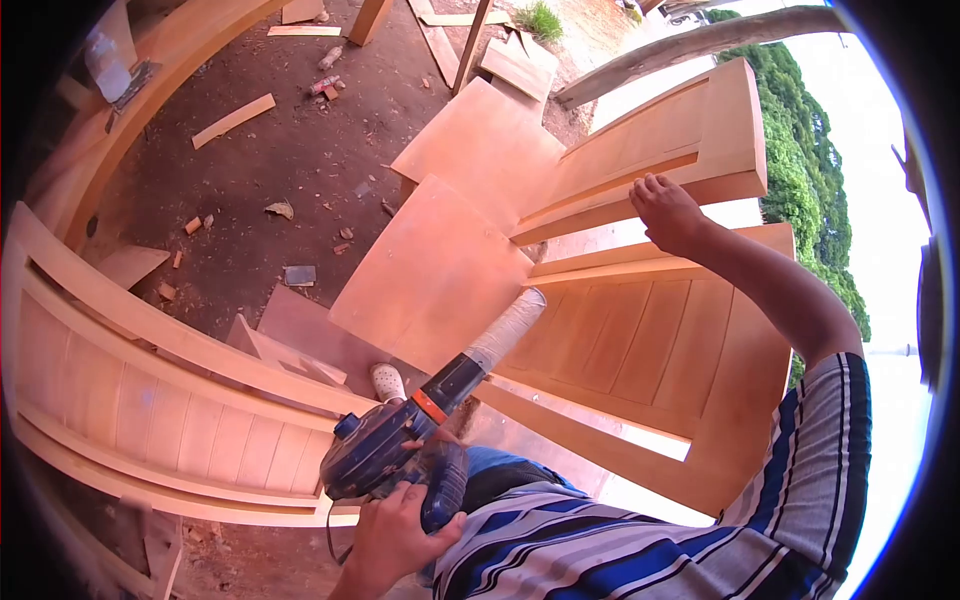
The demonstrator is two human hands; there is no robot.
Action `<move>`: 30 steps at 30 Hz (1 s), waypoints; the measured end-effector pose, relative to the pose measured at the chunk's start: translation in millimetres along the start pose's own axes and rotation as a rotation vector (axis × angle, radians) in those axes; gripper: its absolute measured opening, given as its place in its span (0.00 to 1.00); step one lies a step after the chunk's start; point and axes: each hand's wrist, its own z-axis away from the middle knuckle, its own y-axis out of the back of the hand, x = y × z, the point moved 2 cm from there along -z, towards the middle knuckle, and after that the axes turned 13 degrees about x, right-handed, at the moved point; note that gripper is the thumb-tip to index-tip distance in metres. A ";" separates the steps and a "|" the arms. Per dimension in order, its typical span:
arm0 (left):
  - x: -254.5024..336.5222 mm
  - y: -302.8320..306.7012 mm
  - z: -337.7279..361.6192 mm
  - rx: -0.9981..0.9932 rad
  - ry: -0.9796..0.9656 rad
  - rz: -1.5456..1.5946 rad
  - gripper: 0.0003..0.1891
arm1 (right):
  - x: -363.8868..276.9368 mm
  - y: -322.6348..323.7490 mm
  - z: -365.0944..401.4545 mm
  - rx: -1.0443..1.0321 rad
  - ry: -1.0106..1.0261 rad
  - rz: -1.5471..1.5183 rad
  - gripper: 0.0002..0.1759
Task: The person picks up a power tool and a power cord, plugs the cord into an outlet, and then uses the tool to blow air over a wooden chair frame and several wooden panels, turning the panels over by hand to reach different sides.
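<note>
My left hand (400, 530) is wrapped around the handle of a dark blue blower (385, 455). The blower has an orange ring and a nozzle wrapped in pale tape, which points up and right over the wooden pieces. Up at the right, the curled fingers of my right hand (668, 212) are on the edge of a wooden chair back (725, 125). A flat wooden seat (480, 150) joins that back. Closer to me stands a second chair with a slatted panel back (640, 340) and a flat seat (430, 280).
A long panelled wooden frame (170, 400) lies along the left. Wood offcuts (233, 121), bottles (325, 85) and scraps litter the dirt floor (270, 180). My foot in a white clog (387, 382) is beside the blower. A log beam (700, 50) crosses the upper right.
</note>
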 end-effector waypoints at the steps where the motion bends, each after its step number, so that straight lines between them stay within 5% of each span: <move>1: -2.6 -1.7 -2.3 0.005 -0.011 -0.001 0.27 | -8.3 -4.9 -6.2 -0.008 0.039 -0.012 0.27; 11: -16.4 -4.4 -13.3 0.083 -0.032 0.122 0.23 | -103.4 -82.0 -64.2 -0.078 0.006 -0.037 0.37; 30: -42.2 -24.0 -13.9 0.021 -0.060 0.121 0.28 | -56.7 -19.9 -36.9 -0.109 -0.094 -0.050 0.34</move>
